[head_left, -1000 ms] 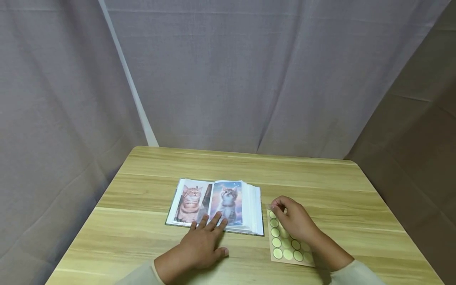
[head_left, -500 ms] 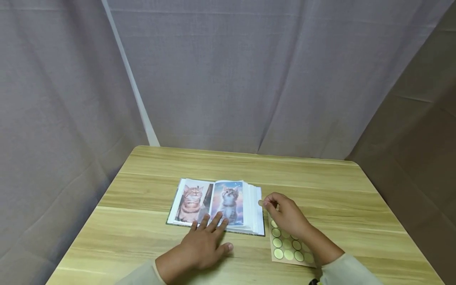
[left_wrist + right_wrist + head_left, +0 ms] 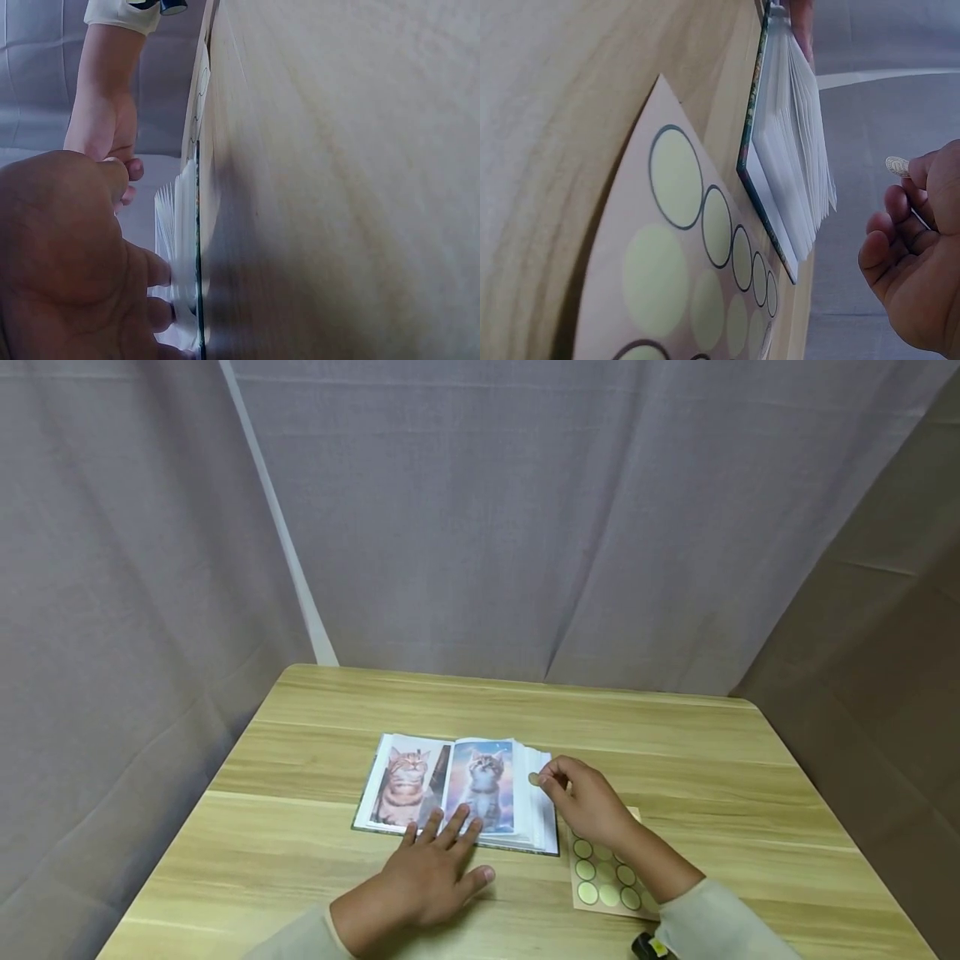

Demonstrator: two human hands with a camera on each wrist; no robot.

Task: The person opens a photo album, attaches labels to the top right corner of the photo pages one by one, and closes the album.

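Observation:
A photo album [image 3: 547, 827] lies open on the wooden table, with a cat picture on each facing page. My left hand [image 3: 431, 877] rests with spread fingers on the album's near edge, fingertips on the lower part of the pages. Thumb and index finger of my right hand [image 3: 588, 802] pinch a small round sticker [image 3: 534, 778] above the album's right side; some printed pattern shows on the sticker [image 3: 897, 166] in the right wrist view. Under the right forearm lies a sheet of round yellow stickers [image 3: 608, 895], partly hidden by the arm. Some of its circles have dark outlines.
The wooden table [image 3: 262, 877] ends at grey curtains [image 3: 450, 527] behind and at both sides. A dark device [image 3: 647, 946] with a yellow patch shows at the right sleeve. The album's loose pages [image 3: 799, 127] fan up on its right side.
My right hand has lifted away from the sticker sheet and moved left to the album's right edge, with the round sticker between its fingertips. The left hand stays on the album.

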